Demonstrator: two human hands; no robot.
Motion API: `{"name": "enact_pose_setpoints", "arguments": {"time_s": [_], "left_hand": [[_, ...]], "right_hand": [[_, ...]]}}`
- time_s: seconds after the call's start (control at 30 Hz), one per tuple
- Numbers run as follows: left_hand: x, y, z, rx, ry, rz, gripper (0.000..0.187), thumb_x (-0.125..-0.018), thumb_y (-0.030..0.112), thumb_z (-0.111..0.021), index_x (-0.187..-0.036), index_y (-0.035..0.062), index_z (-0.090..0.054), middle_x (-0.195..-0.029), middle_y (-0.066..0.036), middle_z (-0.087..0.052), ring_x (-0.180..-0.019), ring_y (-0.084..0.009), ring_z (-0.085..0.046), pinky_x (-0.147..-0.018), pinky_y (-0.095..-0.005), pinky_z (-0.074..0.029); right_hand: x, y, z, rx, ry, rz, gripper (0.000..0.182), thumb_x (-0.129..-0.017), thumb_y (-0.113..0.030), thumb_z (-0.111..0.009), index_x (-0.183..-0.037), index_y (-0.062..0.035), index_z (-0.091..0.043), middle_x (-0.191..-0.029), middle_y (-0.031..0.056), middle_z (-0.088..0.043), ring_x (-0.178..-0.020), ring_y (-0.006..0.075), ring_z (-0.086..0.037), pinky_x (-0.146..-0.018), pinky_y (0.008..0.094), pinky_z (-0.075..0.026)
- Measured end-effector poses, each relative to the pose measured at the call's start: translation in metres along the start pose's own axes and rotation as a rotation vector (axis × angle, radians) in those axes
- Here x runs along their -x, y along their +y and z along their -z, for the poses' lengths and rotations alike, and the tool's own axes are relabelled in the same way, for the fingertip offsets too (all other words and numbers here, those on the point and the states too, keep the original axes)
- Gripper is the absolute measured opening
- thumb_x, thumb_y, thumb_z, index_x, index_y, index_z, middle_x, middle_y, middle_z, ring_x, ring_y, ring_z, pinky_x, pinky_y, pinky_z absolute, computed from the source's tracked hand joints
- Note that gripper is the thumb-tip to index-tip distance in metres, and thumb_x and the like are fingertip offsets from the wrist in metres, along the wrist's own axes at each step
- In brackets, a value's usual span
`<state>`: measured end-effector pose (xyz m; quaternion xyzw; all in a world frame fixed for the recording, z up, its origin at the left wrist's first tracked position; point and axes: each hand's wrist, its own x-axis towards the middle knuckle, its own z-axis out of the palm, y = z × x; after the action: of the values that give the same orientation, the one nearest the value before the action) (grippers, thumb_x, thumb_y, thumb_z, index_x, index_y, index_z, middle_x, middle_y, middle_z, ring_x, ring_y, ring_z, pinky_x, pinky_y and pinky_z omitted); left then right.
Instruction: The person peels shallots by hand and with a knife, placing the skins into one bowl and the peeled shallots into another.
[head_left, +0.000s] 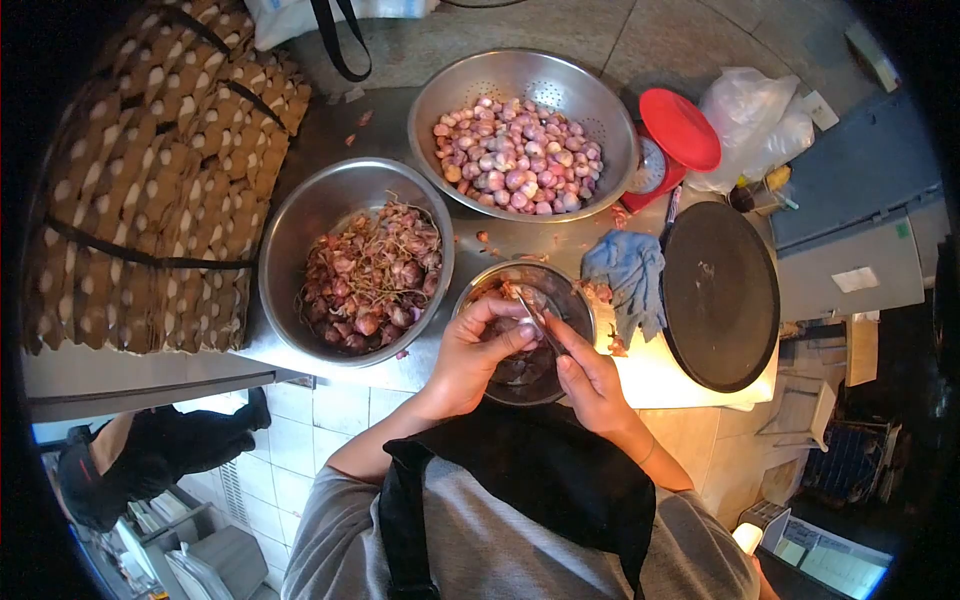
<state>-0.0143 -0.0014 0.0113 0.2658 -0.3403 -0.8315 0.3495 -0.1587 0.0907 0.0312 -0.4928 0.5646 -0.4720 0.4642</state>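
Observation:
My left hand [470, 355] is closed in a pinch on a small shallot, mostly hidden by the fingers, above a steel bowl [462, 298]. My right hand [592, 380] grips a small knife [532, 312], its blade close to the left fingertips. Peel and skins lie in the bowl under both hands. To the left, a larger steel bowl [275, 255] holds unpeeled shallots [375, 275] with dry roots. Behind, a steel colander [425, 105] carries many peeled shallots [520, 160].
Stacked egg trays [150, 200], strapped together, stand at the left. On the right are a blue cloth [628, 275], a round dark board [720, 300], a red scale [680, 130] and a plastic bag [750, 120]. Another person in dark clothes [170, 455] is at the lower left.

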Motion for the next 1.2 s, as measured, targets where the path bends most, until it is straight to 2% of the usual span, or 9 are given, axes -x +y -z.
{"name": "enact_pose_setpoints", "arguments": {"time_s": [0.1,0.2,0.27,0.37,0.57,0.77,0.93,1.03,1.2], "left_hand": [[0.001,0.002,-0.001,-0.047,0.007,-0.013,0.02,-0.078,0.001,-0.06,-0.098,0.003,-0.055,-0.092,-0.005,-0.059,-0.081,-0.0112,-0.057,-0.074,-0.0238,-0.048],[0.001,0.003,-0.001,-0.055,-0.006,-0.022,0.021,-0.079,0.001,-0.059,-0.1,0.0031,-0.054,-0.094,-0.005,-0.058,-0.084,-0.0111,-0.057,-0.075,-0.0244,-0.048],[0.0,0.004,-0.002,-0.001,-0.042,-0.014,0.022,-0.08,0.001,-0.058,-0.102,0.0032,-0.053,-0.096,-0.005,-0.058,-0.087,-0.011,-0.056,-0.076,-0.025,-0.048],[0.0,0.006,-0.005,0.063,-0.006,0.029,0.023,-0.08,0.002,-0.058,-0.103,0.0036,-0.052,-0.097,-0.004,-0.057,-0.091,-0.0117,-0.055,-0.078,-0.0258,-0.047],[-0.001,-0.001,0.0,0.045,-0.016,-0.039,0.025,-0.08,0.005,-0.059,-0.104,0.0031,-0.051,-0.099,-0.005,-0.057,-0.091,-0.0137,-0.055,-0.08,-0.0278,-0.048],[0.004,0.009,-0.006,0.029,-0.06,0.043,0.026,-0.081,0.006,-0.057,-0.106,0.005,-0.05,-0.103,-0.008,-0.056,-0.09,-0.0139,-0.056,-0.08,-0.0284,-0.048],[0.003,0.009,-0.007,0.026,-0.032,0.011,0.025,-0.08,0.005,-0.058,-0.104,0.0049,-0.05,-0.102,-0.009,-0.057,-0.089,-0.0145,-0.057,-0.079,-0.0283,-0.048],[0.0,0.0,-0.002,-0.068,0.015,-0.065,0.024,-0.078,0.002,-0.061,-0.101,0.0032,-0.053,-0.098,-0.006,-0.059,-0.086,-0.0118,-0.056,-0.078,-0.0254,-0.047],[0.002,0.0,-0.002,-0.168,0.033,-0.115,0.022,-0.076,-0.001,-0.062,-0.096,0.002,-0.056,-0.091,-0.003,-0.061,-0.082,-0.0089,-0.056,-0.075,-0.0224,-0.045]], "right_hand": [[0.0,0.002,0.001,-0.012,0.002,-0.028,0.038,-0.09,-0.014,-0.041,-0.124,0.002,-0.039,-0.118,0.0154,-0.048,-0.109,0.0227,-0.045,-0.092,0.0287,-0.033],[-0.002,0.005,0.005,-0.104,-0.019,-0.071,0.039,-0.091,-0.015,-0.039,-0.126,0.0007,-0.037,-0.09,0.0077,-0.055,-0.079,0.0151,-0.053,-0.07,0.0232,-0.04],[-0.004,0.003,0.007,-0.375,-0.039,-0.148,0.039,-0.092,-0.016,-0.038,-0.128,-0.0004,-0.035,-0.07,-0.0007,-0.049,-0.056,0.0068,-0.046,-0.052,0.0178,-0.036],[-0.005,-0.002,0.001,-0.372,-0.007,-0.072,0.04,-0.092,-0.016,-0.037,-0.129,-0.0013,-0.032,-0.061,-0.0071,-0.032,-0.047,0.0015,-0.026,-0.043,0.0166,-0.02],[0.0,-0.002,-0.002,-0.346,-0.063,-0.105,0.039,-0.092,-0.017,-0.038,-0.128,-0.0013,-0.034,-0.061,-0.0061,-0.035,-0.049,0.0024,-0.03,-0.045,0.0163,-0.024],[-0.007,0.008,0.008,-0.264,0.1,-0.056,0.039,-0.092,-0.016,-0.038,-0.129,-0.0022,-0.034,-0.081,-0.0042,-0.047,-0.055,0.0019,-0.031,-0.049,0.0153,-0.026],[-0.004,0.001,0.015,-0.131,0.121,-0.095,0.043,-0.091,-0.014,-0.04,-0.13,-0.0014,-0.032,-0.113,0.0064,-0.049,-0.085,0.011,-0.047,-0.074,0.0211,-0.037],[0.001,-0.003,0.01,0.03,0.017,0.002,0.045,-0.089,-0.014,-0.042,-0.13,-0.0002,-0.031,-0.124,0.0141,-0.044,-0.111,0.0208,-0.044,-0.092,0.0279,-0.032],[0.0,-0.006,0.0,0.109,-0.041,0.062,0.044,-0.088,-0.016,-0.044,-0.127,0.0008,-0.034,-0.127,0.0182,-0.042,-0.118,0.0271,-0.041,-0.096,0.0307,-0.03]]}}
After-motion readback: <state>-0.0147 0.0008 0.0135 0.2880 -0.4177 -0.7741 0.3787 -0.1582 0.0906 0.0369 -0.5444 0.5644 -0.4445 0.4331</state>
